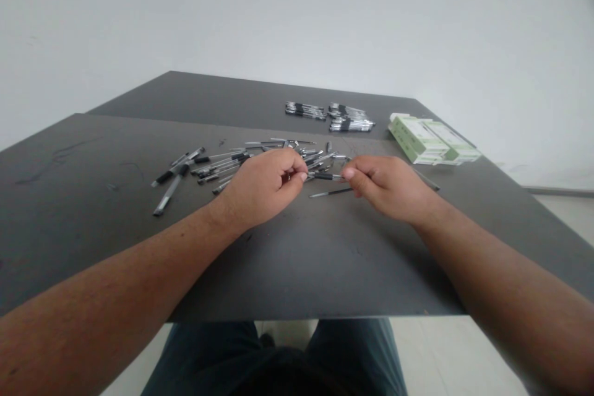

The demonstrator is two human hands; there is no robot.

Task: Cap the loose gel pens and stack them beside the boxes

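Note:
My left hand (266, 182) and my right hand (387, 185) are held a little apart over the table, both closed in a pinch. A clear pen barrel with a black grip (323, 176) spans the gap between them. The left fingertips pinch one end of it, and the right fingertips are closed on the other. Just below lies a thin dark refill (330, 192), its far end hidden by the right hand. Behind and beside the left hand spreads a loose pile of pen parts (227, 164), partly covered by that hand.
Bundled pens lie at the back in a left group (305, 111) and a right group (351, 120). Green-and-white boxes (424, 139) stand at the back right. Two thicker clear tubes or pens (171, 192) lie at the left. The dark table's front edge (320, 317) is close to my legs.

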